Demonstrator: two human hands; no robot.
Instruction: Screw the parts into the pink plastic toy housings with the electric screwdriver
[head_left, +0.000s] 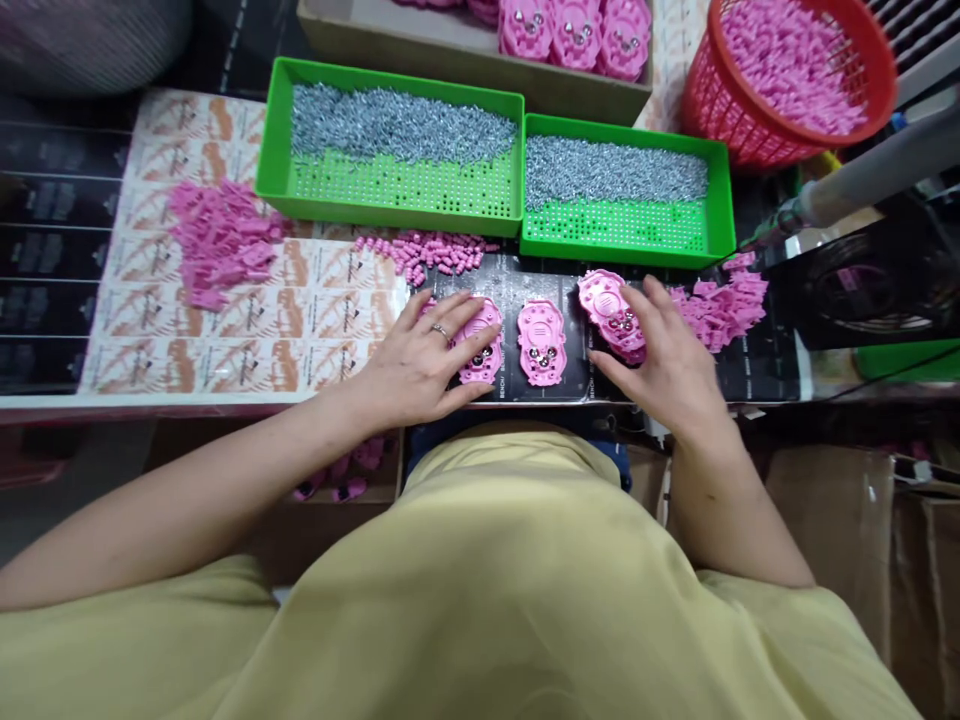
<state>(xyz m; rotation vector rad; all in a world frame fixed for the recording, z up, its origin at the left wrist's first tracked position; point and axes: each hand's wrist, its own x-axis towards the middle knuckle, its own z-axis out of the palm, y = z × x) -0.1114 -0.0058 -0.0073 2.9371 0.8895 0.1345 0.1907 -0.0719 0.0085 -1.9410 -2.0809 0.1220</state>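
Note:
My left hand, with a ring on one finger, lies spread over a pink plastic casing half on the dark bench mat. Its fingertips rest across the part and hide some of it. A second casing half lies flat between my hands, with shiny round metal pieces near its lower end. My right hand spans another pink casing half, thumb at the lower left edge and fingers on the upper right side. That casing sits slanted, and my fingers cover part of it.
Two green trays of small metal screws stand behind. Small pink cylinders and piles of pink parts lie about. A box of casings and a red basket stand farther back. A dark fan-like device is at right.

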